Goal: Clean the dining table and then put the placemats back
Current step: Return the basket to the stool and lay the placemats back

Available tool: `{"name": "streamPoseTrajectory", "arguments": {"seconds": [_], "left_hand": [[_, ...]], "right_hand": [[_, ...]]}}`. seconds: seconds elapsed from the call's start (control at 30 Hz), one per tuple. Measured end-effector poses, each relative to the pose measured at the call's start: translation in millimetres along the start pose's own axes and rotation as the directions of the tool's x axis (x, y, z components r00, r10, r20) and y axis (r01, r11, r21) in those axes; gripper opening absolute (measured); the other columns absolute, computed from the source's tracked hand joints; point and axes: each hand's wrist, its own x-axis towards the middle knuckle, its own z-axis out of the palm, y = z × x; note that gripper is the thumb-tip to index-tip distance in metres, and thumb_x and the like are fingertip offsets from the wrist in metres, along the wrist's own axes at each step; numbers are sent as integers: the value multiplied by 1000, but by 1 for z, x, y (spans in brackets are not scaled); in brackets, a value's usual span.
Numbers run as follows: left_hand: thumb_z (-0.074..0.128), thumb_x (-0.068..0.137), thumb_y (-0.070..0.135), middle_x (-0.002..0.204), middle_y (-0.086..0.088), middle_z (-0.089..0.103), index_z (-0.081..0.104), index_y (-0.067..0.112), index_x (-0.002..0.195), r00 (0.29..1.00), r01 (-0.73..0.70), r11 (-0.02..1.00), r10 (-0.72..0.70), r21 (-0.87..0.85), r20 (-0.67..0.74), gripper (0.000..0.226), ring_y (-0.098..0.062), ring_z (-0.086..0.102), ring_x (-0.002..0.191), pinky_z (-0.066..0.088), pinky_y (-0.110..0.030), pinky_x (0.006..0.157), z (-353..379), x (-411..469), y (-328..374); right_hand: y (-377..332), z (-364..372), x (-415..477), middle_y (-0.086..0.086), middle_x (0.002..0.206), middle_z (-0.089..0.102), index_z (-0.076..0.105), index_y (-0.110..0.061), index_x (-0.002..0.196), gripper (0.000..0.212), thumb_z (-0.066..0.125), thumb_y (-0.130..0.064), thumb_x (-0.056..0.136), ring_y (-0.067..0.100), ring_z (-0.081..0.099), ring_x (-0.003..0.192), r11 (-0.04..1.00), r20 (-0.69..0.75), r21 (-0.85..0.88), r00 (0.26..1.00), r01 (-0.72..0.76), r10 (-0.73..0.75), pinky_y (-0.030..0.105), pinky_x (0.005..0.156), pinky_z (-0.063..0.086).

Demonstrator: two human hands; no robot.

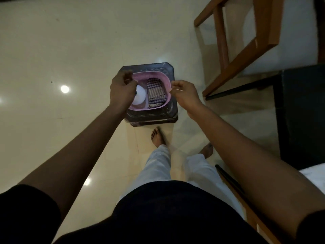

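A pink oval plastic basket [139, 107] is seen on a dark square plastic stool [151, 118], on the glossy cream tiled floor [70, 50] just ahead of the bare feet. In its L half a white rounded plastic bottle [141, 96] is stood. In its R half a folded stack of striped woven cloth [155, 93] is laid flat, prob. the placemats or a wiping cloth, but which cannot be told.

The left grip [122, 90] is curled down over the bottle's top and appears closed round it, though the top itself is hidden. The right grip [184, 95] is narrow, thumb & forefinger pinched at the basket's R rim. A dark surface [302, 111], likely the dining table, is seen at the R edge, w/ a brown wooden chair frame [267, 20] beyond.

Step in hand, as judged: cleaning gear is being fetched, so the task is near its start. The bottle should be lifted straight up so the basket is not dragged off the stool — the rim is best steadied by the right grip meanwhile. The cloth should be taken as one folded stack, not by a corner. If the whole basket is carried, both rims should be held & it should be kept level — the bottle could tip.
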Motion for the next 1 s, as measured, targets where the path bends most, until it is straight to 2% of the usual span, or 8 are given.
{"name": "streamPoseTrajectory", "arguments": {"seconds": [0.07,0.17,0.33,0.47,0.57,0.77,0.87,1.0], "left_hand": [[60,92,19,123,4,70,67,20,133,993,-99,995,97,31,68,42,-14,69,109,59,-31,93,18,-22,24],[60,99,11,112,13,70,68,17,126,960,-213,977,207,10,191,29,11,65,102,49,-4,81,54,-59,57],[65,99,12,122,6,71,69,15,129,844,-333,942,314,-35,435,30,-1,66,106,52,-16,85,135,-132,115],[65,97,13,114,14,72,70,22,120,677,-468,883,372,-18,635,25,-7,70,103,55,-26,86,208,-198,157],[65,97,23,124,7,70,68,25,130,551,-538,842,374,-24,746,33,-10,69,111,58,-35,96,257,-245,176],[68,100,16,120,8,70,66,18,135,374,-641,766,359,-41,855,34,-5,67,110,55,-22,92,348,-337,181],[68,100,14,111,8,73,68,18,128,342,-638,770,279,4,897,29,-5,70,101,57,-18,80,389,-369,168],[72,97,19,130,-3,69,65,17,138,374,-627,768,145,135,916,42,-19,67,118,55,-45,106,426,-383,142]], "right_hand": [[-3,-17,-25,-1,122,75,71,-13,131,38,73,-17,94,13,71,110,997,-33,71,999,41,-39,40,102,58],[-4,-55,-66,-7,128,71,70,-17,131,33,71,-18,98,10,66,118,987,-89,129,992,100,-89,35,107,54],[33,-141,-147,-8,134,69,68,-21,135,36,71,-21,100,3,64,121,956,-305,250,949,156,-75,30,108,52],[79,-220,-216,-20,124,67,66,-28,137,36,68,-23,101,-5,63,114,921,-454,358,890,151,31,21,98,54],[119,-267,-252,-15,129,68,67,-28,136,37,69,-22,101,-1,65,116,895,-603,403,791,191,102,23,98,54],[207,-319,-319,-9,127,73,71,-21,131,33,73,-21,98,4,69,114,841,-756,475,610,261,238,38,105,56],[254,-334,-354,-5,125,71,68,-17,134,36,72,-19,99,9,67,111,829,-763,517,553,211,335,41,104,55],[307,-332,-391,-1,134,67,59,-19,144,46,71,-23,99,14,64,117,758,-702,641,489,117,518,33,95,51]]}}
